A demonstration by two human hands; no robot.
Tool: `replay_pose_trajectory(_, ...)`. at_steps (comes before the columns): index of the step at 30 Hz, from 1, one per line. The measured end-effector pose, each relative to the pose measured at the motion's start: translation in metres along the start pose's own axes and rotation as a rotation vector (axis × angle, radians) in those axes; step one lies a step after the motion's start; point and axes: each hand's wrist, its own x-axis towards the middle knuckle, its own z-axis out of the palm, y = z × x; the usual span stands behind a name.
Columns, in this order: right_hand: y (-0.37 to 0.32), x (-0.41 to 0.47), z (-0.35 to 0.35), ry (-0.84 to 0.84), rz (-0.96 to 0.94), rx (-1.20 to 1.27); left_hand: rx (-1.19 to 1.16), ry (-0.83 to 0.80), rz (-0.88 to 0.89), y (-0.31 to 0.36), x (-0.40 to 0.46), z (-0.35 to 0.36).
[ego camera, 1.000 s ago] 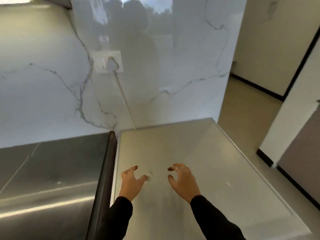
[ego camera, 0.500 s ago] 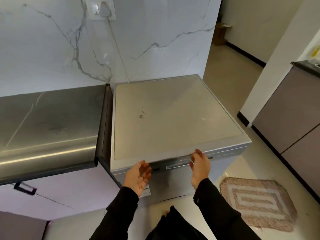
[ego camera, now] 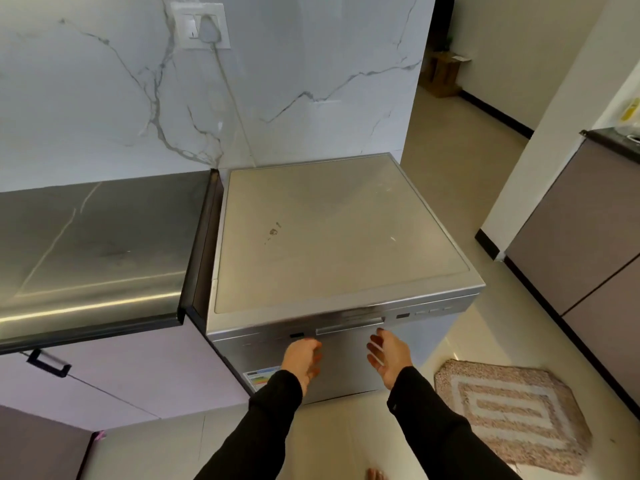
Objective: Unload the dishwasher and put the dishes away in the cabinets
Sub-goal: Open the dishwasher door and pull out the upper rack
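Note:
A free-standing silver dishwasher [ego camera: 339, 244] fills the middle of the head view, its door closed. A recessed door handle [ego camera: 349, 328] runs along the top of its front. My left hand [ego camera: 302, 360] hovers just below the handle's left end, palm turned inward, fingers apart, holding nothing. My right hand [ego camera: 389, 355] is under the handle's right end, palm up and open, fingers spread. Neither hand clearly touches the handle. No dishes are visible.
A steel countertop [ego camera: 93, 244] adjoins the dishwasher on the left, with lilac cabinet fronts [ego camera: 114, 372] and a black handle [ego camera: 48, 363] below. A pink woven mat [ego camera: 509, 414] lies on the floor at right. Grey cabinets [ego camera: 581, 237] stand far right. A wall socket [ego camera: 202, 26] hangs above.
The view has pulled back and tilted down. Both hands came off the dishwasher's top, dropped over its front edge, and now sit lower, in front of the door below the handle.

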Motion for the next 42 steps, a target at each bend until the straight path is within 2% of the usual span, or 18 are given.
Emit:
replay_pose_trajectory(2, -0.004, 0.002, 0.006, -0.041, -0.013, -0.257, 0.050, -0.005, -0.002, -0.006, 0.006, 0.022)
replay_pose_trajectory(4, -0.008, 0.008, 0.009, -0.105, 0.028, -0.258, -0.094, -0.023, -0.042, -0.009, 0.013, 0.038)
replay_pose_trajectory(9, -0.019, 0.029, 0.004, -0.138, 0.119, 0.312, -0.583, -0.029, -0.040, -0.008, 0.027, 0.067)
replay_pose_trajectory(13, -0.026, 0.040, 0.008, -0.148, 0.151, 0.494, -0.875, 0.026, -0.009, -0.005, 0.040, 0.074)
replay_pose_trajectory(17, -0.025, 0.050, 0.007, -0.126, 0.175, 0.562, -0.997, 0.066, 0.020, -0.010, 0.047, 0.076)
replay_pose_trajectory(22, -0.023, 0.053, 0.006, -0.172, 0.194, 0.623, -0.986, 0.020, 0.071, -0.011, 0.039, 0.076)
replay_pose_trajectory(29, -0.025, 0.045, 0.007, -0.212, 0.151, 0.583, -0.933, -0.029, 0.088, -0.010, 0.036, 0.072)
replay_pose_trajectory(34, -0.021, 0.042, 0.005, -0.240, 0.099, 0.519, -0.831, -0.018, 0.150, -0.016, 0.039, 0.071)
replay_pose_trajectory(39, -0.015, 0.040, 0.009, -0.259, 0.038, 0.350, -0.718, -0.015, 0.176, -0.019, 0.042, 0.075)
replay_pose_trajectory(42, -0.010, 0.042, 0.009, -0.256, 0.012, 0.346, -0.667, -0.007, 0.192, -0.023, 0.044, 0.075)
